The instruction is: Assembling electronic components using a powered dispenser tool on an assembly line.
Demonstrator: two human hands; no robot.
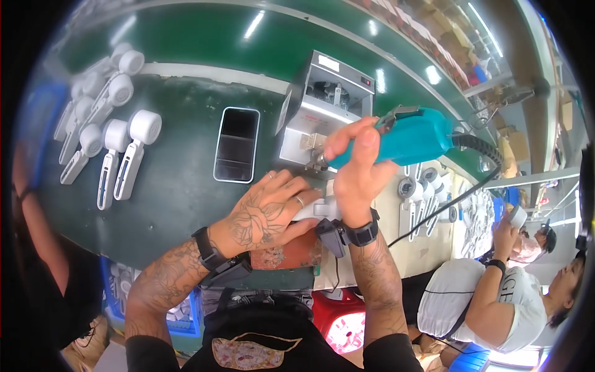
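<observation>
A teal electric screwdriver (418, 136) is gripped in my right hand (362, 173), its body lying nearly level and its cord running off to the right. The tip end points left, close to the front of a silver screw-feeder box (297, 133). Below it my left hand (269, 211) has its fingers bent over a white shower head (319, 209), pressing it down near a reddish-brown block (285, 255). My hands hide most of that shower head. Several white shower heads (144, 127) with slotted handles lie at the left.
A phone (236, 146) lies left of the feeder. More shower heads (427, 192) sit on brown board at the right. Behind runs a green belt (204, 31). Co-workers are on both sides, one in a white shirt (502, 304). A blue crate (111, 291) stands below the table.
</observation>
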